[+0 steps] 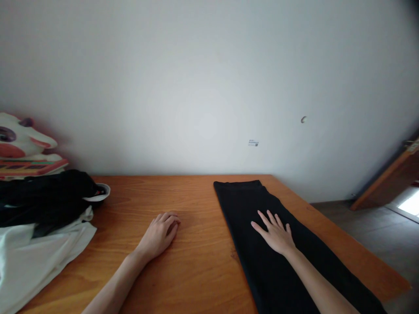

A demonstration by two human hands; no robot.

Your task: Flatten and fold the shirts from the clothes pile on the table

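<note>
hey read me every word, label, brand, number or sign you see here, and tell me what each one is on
Nothing can be read for certain.
Small printed mark on the pale wall: a few short lines and a dark square, too small and blurred to read.
Black cloth under the right hand: no lettering shows.
Cow figure at the left edge: no lettering I can make out.

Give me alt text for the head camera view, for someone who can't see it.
A person's right hand lies spread on a black cloth on a wooden table, while the loosely curled left hand rests on the wood. Crumpled black fabric and white fabric lie at left, near a cow-like figure; behind is a pale wall.
</note>
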